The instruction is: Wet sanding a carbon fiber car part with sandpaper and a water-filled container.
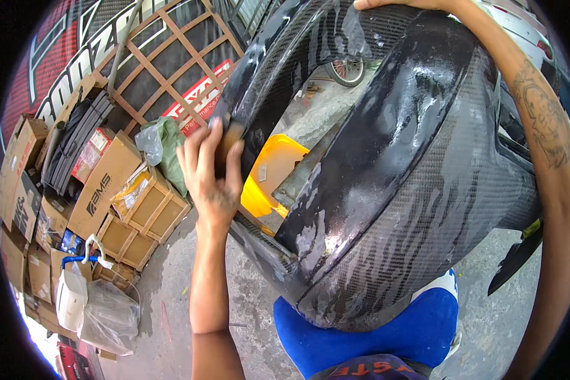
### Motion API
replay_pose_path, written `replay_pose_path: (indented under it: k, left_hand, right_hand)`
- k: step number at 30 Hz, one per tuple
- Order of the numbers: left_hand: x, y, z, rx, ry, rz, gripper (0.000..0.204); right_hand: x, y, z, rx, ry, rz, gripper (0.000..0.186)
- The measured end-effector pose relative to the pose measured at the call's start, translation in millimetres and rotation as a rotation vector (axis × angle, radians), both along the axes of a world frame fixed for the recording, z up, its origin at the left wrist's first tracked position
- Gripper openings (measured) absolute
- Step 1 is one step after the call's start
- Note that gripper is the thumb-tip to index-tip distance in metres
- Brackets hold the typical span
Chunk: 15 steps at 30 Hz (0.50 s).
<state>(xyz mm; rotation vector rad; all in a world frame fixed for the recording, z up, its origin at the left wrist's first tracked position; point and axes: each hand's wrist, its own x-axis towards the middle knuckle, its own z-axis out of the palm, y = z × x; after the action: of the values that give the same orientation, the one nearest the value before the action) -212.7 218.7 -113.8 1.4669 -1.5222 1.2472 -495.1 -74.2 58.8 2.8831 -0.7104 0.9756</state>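
A large, wet carbon-fibre car body panel [418, 171] with a long opening stands tilted in front of me and rests against my legs. Its black weave shows glossy streaks and dull grey patches. My left hand [212, 180] curls around a small brown block [233, 136], pressed against the panel's left rim; the fingers hide much of the block. At the top, my right hand [402, 3] grips the panel's far edge, partly cut off by the picture's border. Through the opening I see a yellow plastic container [278, 152] on the floor.
Cardboard boxes [98, 196] and a wooden crate [149, 221] are stacked at the left. Before them sits a white item in clear plastic [111, 310]. A wooden lattice [171, 57] leans behind. A small wheel [346, 71] and a white car [519, 28] stand farther back.
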Motion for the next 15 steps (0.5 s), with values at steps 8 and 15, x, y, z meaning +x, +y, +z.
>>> replay_pose_path:
  k: [8, 15]
  left_hand:
    - [-5.0, -3.7, 19.6, -0.001, -0.074, -0.013, 0.040]
    - [-3.6, -1.1, 32.5, -0.003, -0.107, 0.094, 0.044]
  right_hand:
    - [2.4, 7.8, 3.6, -0.029, 0.028, -0.045, 0.082]
    - [27.6, 12.0, -4.8, 0.093, 0.049, 0.076, 0.081]
